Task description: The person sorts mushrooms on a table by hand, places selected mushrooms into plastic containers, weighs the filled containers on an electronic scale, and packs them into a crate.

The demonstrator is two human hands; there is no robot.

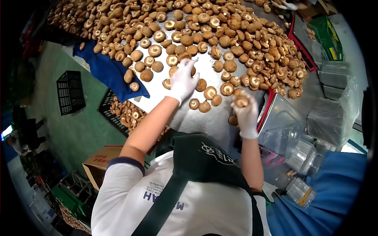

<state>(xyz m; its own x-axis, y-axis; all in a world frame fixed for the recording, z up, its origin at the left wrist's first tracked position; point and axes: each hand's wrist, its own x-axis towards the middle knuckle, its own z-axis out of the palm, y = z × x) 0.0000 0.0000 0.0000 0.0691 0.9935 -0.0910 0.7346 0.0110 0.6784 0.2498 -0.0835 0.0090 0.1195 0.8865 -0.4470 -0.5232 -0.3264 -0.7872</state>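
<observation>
My left hand (184,82), in a white glove, reaches over brown shiitake mushrooms on the metal table (189,122). Its thumb and fingers are apart, with a mushroom (193,71) showing between them; whether they touch it I cannot tell. My right hand (247,118), gloved too, is closed on a shiitake mushroom (241,101), pale underside up, near the table's right side. Another mushroom (233,120) shows beside that palm, partly hidden. Between my hands lie several loose mushrooms (210,93).
A large mushroom heap (267,51) spreads across the back and right. A red-edged scale (275,114) and clear plastic trays (301,157) stand at right. A blue cloth (106,72) hangs at left above a black crate (106,106) of mushrooms. Another person's gloved hand (286,5) shows at top right.
</observation>
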